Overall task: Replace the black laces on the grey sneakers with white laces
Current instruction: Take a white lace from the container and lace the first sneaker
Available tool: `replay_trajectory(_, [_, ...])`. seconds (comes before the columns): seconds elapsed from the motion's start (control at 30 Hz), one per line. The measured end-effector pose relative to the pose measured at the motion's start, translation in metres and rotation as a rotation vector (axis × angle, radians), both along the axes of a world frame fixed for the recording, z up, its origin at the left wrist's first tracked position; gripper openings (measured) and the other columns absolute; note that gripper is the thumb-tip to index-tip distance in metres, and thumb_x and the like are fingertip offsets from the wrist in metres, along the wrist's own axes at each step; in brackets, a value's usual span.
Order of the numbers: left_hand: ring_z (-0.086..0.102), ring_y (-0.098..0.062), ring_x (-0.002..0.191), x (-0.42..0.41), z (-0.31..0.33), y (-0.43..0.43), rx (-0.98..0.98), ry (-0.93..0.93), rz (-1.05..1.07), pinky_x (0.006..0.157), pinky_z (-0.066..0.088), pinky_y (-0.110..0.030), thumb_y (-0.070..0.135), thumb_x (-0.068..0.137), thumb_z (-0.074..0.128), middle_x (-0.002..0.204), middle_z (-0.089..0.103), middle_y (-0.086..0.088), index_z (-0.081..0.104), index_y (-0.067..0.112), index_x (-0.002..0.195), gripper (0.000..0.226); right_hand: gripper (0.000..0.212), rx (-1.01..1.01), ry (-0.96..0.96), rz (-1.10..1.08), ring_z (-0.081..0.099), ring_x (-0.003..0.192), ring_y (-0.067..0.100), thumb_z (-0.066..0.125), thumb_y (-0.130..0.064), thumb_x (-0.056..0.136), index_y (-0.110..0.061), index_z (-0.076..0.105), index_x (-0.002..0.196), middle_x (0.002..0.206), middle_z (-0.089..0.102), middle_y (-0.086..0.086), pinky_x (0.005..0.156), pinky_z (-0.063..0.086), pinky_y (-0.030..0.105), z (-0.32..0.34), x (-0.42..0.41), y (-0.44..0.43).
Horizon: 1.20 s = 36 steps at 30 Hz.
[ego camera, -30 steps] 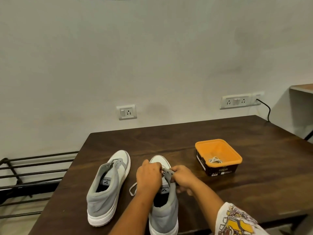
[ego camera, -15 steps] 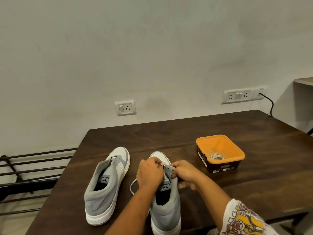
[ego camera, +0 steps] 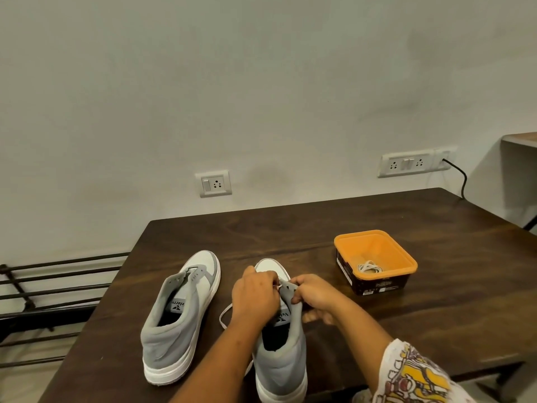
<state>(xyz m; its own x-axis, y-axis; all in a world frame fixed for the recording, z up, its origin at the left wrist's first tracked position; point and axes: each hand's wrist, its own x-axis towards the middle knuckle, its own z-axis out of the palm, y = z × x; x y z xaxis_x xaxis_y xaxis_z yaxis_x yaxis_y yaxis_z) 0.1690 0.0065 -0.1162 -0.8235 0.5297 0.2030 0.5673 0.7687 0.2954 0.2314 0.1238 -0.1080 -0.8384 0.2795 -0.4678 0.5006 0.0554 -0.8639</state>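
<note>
Left fingers (ego camera: 268, 279) pinch white lace (ego camera: 221, 317); right fingers (ego camera: 302, 282) grip sneaker (ego camera: 280, 365).

A white lace tip (ego camera: 278, 286) now peeks out between left hand (ego camera: 255, 295) and right hand (ego camera: 318, 296).

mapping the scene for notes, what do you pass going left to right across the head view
metal rack → unlaced grey sneaker → left hand → right hand → orange tub

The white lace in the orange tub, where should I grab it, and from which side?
Best pinch the white lace across its bundled loops, coming straight down from above: the walls of the orange tub ring it, and it lies on the bottom near the front wall.
</note>
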Motion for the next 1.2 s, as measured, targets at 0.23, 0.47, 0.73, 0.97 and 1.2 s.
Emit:
replay_trajectory(0.23, [0.058, -0.019, 0.092, 0.000, 0.004, 0.000, -0.065, 0.022, -0.063, 0.081, 0.050, -0.029, 0.029, 0.092, 0.045, 0.110, 0.053, -0.003, 0.062, 0.029, 0.114, 0.028, 0.037, 0.076, -0.003, 0.034, 0.058, 0.089, 0.024, 0.044, 0.007, 0.087, -0.010, 0.058, 0.117, 0.108, 0.058, 0.015, 0.063, 0.055, 0.032, 0.005, 0.002, -0.002])
replay_trajectory(0.47, [0.055, -0.018, 0.097, -0.002, -0.001, 0.002, 0.015, -0.010, -0.032, 0.084, 0.049, -0.028, 0.027, 0.094, 0.047, 0.108, 0.053, -0.002, 0.062, 0.028, 0.112, 0.024, 0.012, -0.026, 0.035, 0.073, 0.060, 0.088, 0.018, 0.054, -0.020, 0.096, -0.016, 0.062, 0.104, 0.096, 0.062, 0.004, 0.068, 0.058, 0.033, 0.007, 0.006, 0.003])
replay_trajectory(0.73, [0.054, -0.019, 0.099, -0.007, -0.005, 0.002, -0.001, 0.003, -0.031, 0.085, 0.046, -0.030, 0.028, 0.095, 0.047, 0.106, 0.056, -0.003, 0.061, 0.028, 0.113, 0.022, 0.017, 0.376, 0.134, -0.078, 0.056, 0.066, 0.013, 0.052, -0.011, 0.095, -0.015, 0.062, 0.083, 0.080, 0.061, 0.003, 0.055, 0.052, 0.023, -0.013, -0.011, 0.002])
replay_trajectory(0.97, [0.049, -0.018, 0.104, -0.010, -0.006, -0.002, -0.003, 0.044, -0.050, 0.087, 0.042, -0.032, 0.024, 0.094, 0.048, 0.105, 0.062, 0.002, 0.059, 0.029, 0.109, 0.019, 0.019, -0.168, 0.424, -0.582, 0.062, 0.078, 0.019, 0.030, -0.013, 0.104, -0.017, 0.047, 0.096, 0.109, 0.062, 0.010, 0.063, 0.054, 0.028, 0.016, -0.015, -0.007])
replay_trajectory(1.2, [0.047, -0.017, 0.102, -0.009, -0.006, -0.003, 0.045, 0.106, -0.039, 0.085, 0.039, -0.029, 0.020, 0.094, 0.048, 0.105, 0.060, 0.005, 0.054, 0.029, 0.110, 0.020, 0.015, 0.504, 0.872, -0.582, 0.058, 0.090, 0.000, 0.035, -0.013, 0.102, -0.021, 0.047, 0.107, 0.109, 0.060, -0.006, 0.074, 0.045, 0.013, 0.033, -0.003, -0.003])
